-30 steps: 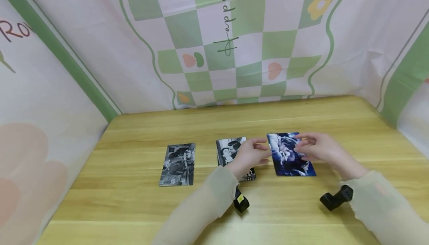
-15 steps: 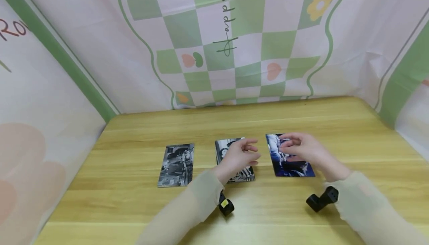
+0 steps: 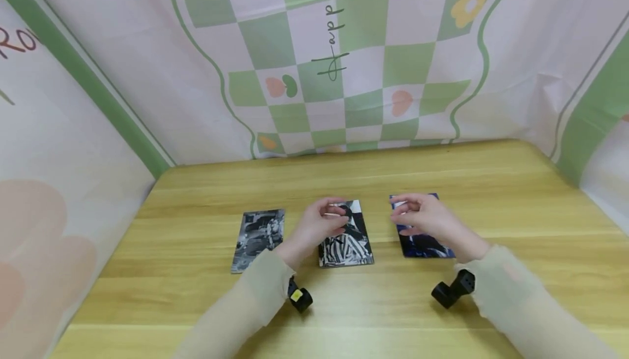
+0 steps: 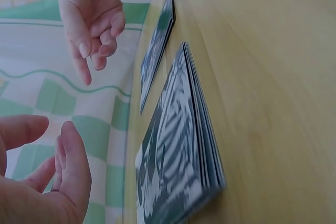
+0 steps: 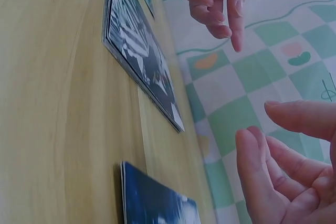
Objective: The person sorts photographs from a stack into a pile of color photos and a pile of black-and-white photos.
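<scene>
Three small piles of picture cards lie in a row on the table. My left hand (image 3: 314, 229) hovers over the left part of the middle black-and-white pile (image 3: 346, 250), holding nothing; its thumb and fingers are apart. In the left wrist view that pile (image 4: 170, 145) shows several stacked layers. Above the blue pile (image 3: 426, 247) at the right hangs my right hand (image 3: 428, 221), its fingers loosely bent around nothing, hiding much of the picture. The blue pile (image 5: 155, 200) is clear of the fingers in the right wrist view. Another black-and-white pile (image 3: 260, 239) lies leftmost, partly behind the left wrist.
The wooden table (image 3: 196, 304) runs back to a hanging cloth (image 3: 363, 75) with green checks and lettering. More printed cloth (image 3: 73, 184) closes off the left side. A black wrist camera (image 3: 300, 296) sits under the left cuff, another black camera (image 3: 453, 289) under the right.
Both hands have moved left. The left passes from the middle pile's right side to its left side, the right from the blue pile's right edge to over its middle. The piles stay put.
</scene>
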A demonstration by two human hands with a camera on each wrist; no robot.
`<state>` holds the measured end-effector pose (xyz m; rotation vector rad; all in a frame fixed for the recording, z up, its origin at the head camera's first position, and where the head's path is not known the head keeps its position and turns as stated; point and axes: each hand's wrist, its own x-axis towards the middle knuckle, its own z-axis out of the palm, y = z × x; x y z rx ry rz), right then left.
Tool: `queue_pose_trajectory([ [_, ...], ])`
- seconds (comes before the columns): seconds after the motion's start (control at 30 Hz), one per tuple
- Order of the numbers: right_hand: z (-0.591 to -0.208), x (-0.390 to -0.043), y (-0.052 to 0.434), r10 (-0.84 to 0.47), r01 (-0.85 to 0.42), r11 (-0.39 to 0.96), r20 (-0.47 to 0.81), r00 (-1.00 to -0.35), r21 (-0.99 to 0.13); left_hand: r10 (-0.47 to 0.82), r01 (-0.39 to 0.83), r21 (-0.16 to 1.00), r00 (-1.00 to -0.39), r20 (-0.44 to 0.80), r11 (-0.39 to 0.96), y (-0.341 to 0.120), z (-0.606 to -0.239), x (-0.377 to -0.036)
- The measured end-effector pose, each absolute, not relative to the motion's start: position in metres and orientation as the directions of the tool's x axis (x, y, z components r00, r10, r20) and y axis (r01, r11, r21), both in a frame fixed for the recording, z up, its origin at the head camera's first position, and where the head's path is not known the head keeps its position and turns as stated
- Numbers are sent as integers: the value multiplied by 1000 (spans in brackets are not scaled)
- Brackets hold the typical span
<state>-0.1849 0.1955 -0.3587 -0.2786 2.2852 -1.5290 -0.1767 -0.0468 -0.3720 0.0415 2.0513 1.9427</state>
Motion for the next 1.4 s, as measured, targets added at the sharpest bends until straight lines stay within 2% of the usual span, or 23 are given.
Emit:
queue_pose_trajectory([
  [0.2, -359, -185, 187, -369, 70, 363, -213, -905, -929, 250, -199, 978, -945, -209, 64, -60, -371, -173],
  [0.97, -386, -186, 165, -401, 122, 282, -233, -886, -951, 184, -207, 971, -956, -227, 119, -90, -393, -168],
  [1.4, -390, -183, 152, -380, 173, 289, -279, -882, -941, 172, -231, 966, -953, -248, 114, -94, -401, -166],
])
